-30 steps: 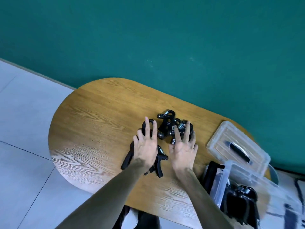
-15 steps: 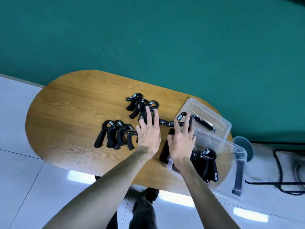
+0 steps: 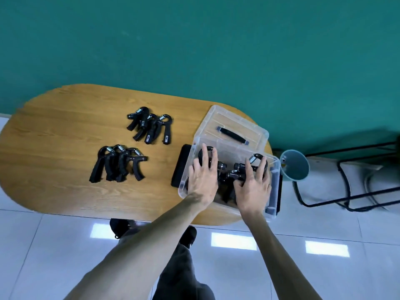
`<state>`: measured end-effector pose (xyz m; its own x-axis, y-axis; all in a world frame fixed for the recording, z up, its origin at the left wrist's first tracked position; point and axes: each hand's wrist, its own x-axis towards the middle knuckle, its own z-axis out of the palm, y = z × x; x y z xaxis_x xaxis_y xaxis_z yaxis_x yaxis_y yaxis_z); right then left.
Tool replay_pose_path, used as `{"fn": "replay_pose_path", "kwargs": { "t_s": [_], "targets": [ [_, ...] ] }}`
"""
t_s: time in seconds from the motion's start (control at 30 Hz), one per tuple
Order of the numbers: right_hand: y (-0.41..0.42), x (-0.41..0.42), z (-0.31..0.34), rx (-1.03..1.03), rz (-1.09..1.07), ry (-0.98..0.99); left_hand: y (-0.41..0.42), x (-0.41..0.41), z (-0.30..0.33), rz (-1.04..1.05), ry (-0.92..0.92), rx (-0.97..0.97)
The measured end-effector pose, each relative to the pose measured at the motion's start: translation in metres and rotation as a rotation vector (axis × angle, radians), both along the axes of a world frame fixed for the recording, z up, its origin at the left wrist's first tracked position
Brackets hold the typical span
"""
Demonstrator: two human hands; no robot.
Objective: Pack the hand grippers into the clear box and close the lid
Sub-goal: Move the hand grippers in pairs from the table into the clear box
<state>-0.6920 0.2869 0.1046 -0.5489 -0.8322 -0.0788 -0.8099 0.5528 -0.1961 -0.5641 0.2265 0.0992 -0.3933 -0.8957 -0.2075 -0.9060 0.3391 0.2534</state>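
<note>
The clear box (image 3: 273, 184) stands open at the right end of the wooden table (image 3: 58, 135). Both my hands are inside it. My left hand (image 3: 203, 174) lies over a black hand gripper (image 3: 205, 150) at the box's left side. My right hand (image 3: 253, 183) covers another hand gripper (image 3: 253, 158) with a steel spring at the right. More grippers (image 3: 229, 174) sit between my hands in the box. Two bunches of black hand grippers lie on the table: a far bunch (image 3: 151, 128) and a near bunch (image 3: 118, 163). The clear lid (image 3: 232, 133), with a black handle, lies right behind the box.
The box has black latches on its left (image 3: 179, 166) and right (image 3: 279, 192) sides. A round teal disc (image 3: 294, 165) and a black wire frame (image 3: 357, 176) stand on the tiled floor right of the table. A teal wall runs behind.
Both hands have carried a bunch of hand grippers from the middle of the table rightward and down into the clear box. The view has swung right with them.
</note>
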Motion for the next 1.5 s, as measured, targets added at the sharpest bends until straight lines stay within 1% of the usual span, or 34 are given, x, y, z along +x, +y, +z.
{"fn": "replay_pose_path", "kwargs": {
  "t_s": [0.2,0.3,0.57,0.7,0.93,1.07,1.13,1.23,1.3,1.37,1.5],
  "targets": [
    [0.015,-0.019,-0.03,0.071,-0.067,-0.097,0.004,-0.014,-0.03,-0.005,-0.057,0.069],
    [0.01,-0.023,-0.046,0.125,-0.055,-0.156,0.0,-0.018,-0.048,0.015,-0.091,0.093],
    [-0.015,-0.04,-0.089,0.201,0.039,-0.252,-0.018,-0.032,-0.083,-0.008,-0.146,0.118],
    [-0.021,-0.048,-0.106,0.232,0.084,-0.261,-0.024,-0.036,-0.097,-0.006,-0.171,0.136],
    [-0.013,-0.05,-0.115,0.204,0.182,-0.284,-0.025,-0.033,-0.104,-0.013,-0.191,0.127],
    [-0.013,-0.051,-0.114,0.234,0.2,-0.26,-0.025,-0.03,-0.102,-0.042,-0.192,0.159],
    [-0.016,-0.049,-0.111,0.259,0.163,-0.19,-0.026,-0.027,-0.098,-0.052,-0.166,0.171],
    [-0.023,-0.042,-0.098,0.151,0.119,-0.137,-0.028,-0.024,-0.088,-0.088,-0.137,0.148],
    [-0.031,-0.037,-0.084,0.04,0.128,-0.088,-0.032,-0.021,-0.078,-0.141,-0.102,0.098],
    [-0.043,-0.028,-0.069,-0.032,0.149,-0.021,-0.041,-0.016,-0.065,-0.178,-0.048,0.004],
    [-0.069,-0.002,-0.042,-0.08,0.188,0.051,-0.063,0.009,-0.043,-0.231,0.045,-0.154]
  ]
}}
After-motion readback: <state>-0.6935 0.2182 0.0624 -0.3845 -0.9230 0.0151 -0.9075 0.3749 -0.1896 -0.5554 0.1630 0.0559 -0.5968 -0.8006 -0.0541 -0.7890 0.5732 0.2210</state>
